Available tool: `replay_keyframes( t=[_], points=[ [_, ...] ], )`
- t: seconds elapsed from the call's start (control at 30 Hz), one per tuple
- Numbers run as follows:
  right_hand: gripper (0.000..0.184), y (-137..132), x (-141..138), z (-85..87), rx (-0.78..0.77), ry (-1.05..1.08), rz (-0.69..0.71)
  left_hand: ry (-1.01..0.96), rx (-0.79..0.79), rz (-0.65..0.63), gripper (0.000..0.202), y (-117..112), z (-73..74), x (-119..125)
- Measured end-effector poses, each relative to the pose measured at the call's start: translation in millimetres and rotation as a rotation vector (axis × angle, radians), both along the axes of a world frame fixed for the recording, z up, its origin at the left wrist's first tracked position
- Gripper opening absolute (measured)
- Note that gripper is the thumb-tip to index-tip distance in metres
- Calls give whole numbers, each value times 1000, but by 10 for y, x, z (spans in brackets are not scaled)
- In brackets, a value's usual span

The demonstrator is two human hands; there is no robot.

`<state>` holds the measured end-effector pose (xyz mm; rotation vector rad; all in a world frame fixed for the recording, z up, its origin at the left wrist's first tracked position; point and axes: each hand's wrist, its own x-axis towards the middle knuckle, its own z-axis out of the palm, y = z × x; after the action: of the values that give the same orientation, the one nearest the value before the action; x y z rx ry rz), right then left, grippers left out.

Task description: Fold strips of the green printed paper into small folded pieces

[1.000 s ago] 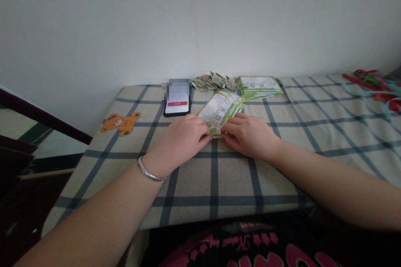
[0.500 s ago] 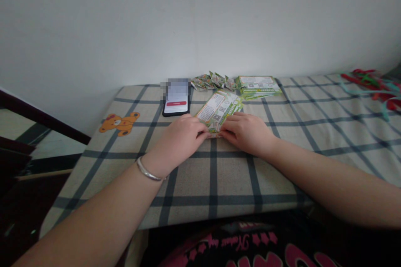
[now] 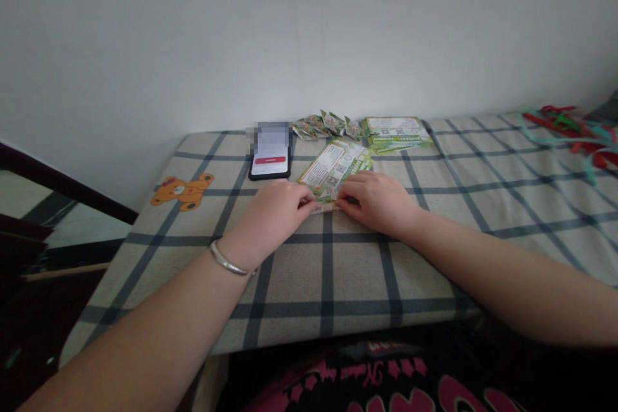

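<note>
A green and white printed paper sheet (image 3: pixel 333 170) lies slantwise on the checked tablecloth, its near corner folded over. My left hand (image 3: pixel 284 206) pinches the left end of that folded edge between thumb and fingers. On the right end, my right hand (image 3: pixel 374 199) grips the same fold, fingers curled over the paper. Behind the sheet, against the wall, sits a row of small folded paper pieces (image 3: pixel 326 124) with the same print. To their right is a stack of similar sheets (image 3: pixel 398 132).
A phone (image 3: pixel 270 154) with a lit screen lies left of the sheet. An orange teddy bear picture (image 3: pixel 183 192) is on the cloth's left side. Red, green and pale blue strips (image 3: pixel 574 132) lie tangled at the far right. A wall (image 3: pixel 309 32) bounds the table's back.
Both hands stay on the folded edge with only slight finger shifts; the left fingers have drawn back a little from the paper. The view has moved slightly.
</note>
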<state>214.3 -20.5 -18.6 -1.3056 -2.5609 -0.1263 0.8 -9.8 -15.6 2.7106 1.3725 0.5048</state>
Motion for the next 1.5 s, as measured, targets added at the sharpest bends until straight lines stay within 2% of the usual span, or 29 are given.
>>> replay_keyframes(
  t=[0.23,0.33,0.7,1.03,1.13,1.27,1.37,1.5],
  points=[
    [16,65,73,16,6,7,45,-49,11,-79,17,28,-71,28],
    [21,70,66,6,11,8,63,-55,13,-87,17,33,-84,25],
    [15,136,18,-60,-22,54,42,-6,19,-94,15,61,-79,56],
    [14,133,-6,-79,-18,69,28,97,111,-76,10,-1,-52,90],
    [13,141,-4,-89,-17,81,21,76,120,-151,6,-1,-54,98],
    [13,157,4,-100,-38,105,27,87,93,-292,12,0,-30,93],
    [12,154,13,-95,-44,104,36,100,92,-306,13,-16,-3,82],
    [10,118,35,-53,-58,107,31,121,87,-264,15,-56,18,78]
  ],
)
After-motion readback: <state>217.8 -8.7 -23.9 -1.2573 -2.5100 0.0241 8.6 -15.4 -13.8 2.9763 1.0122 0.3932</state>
